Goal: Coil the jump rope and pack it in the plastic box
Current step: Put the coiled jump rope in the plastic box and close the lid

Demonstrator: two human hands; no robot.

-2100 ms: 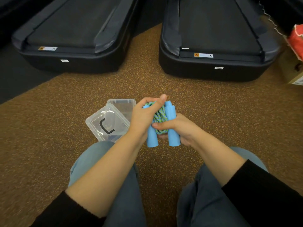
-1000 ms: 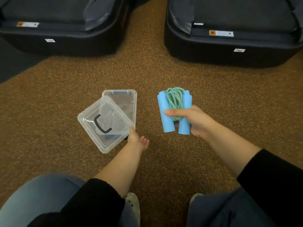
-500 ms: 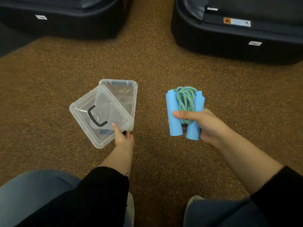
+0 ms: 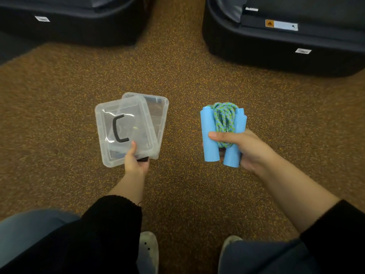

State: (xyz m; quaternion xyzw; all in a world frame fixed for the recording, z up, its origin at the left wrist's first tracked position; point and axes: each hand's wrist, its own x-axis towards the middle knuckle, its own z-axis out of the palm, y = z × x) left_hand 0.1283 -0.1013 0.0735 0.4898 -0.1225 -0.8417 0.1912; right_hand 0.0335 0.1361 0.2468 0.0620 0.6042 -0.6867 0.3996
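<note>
**Rope bundled up, lid in my fingers**

My right hand (image 4: 246,149) is wrapped round the jump rope (image 4: 224,119), with my thumb across its two blue handles (image 4: 209,133). The cord looks soft and floppy, so I think squeezing the hard handles together holds it best. My left hand (image 4: 136,162) pinches the light, see-through lid (image 4: 122,127) by its near edge. The lid sits crooked over the plastic box (image 4: 161,107).

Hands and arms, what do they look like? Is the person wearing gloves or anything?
No gloves: the left hand and right hand are bare, no rings or watch showing. The left sleeve and right sleeve are black and stop partway along the forearms.
</note>
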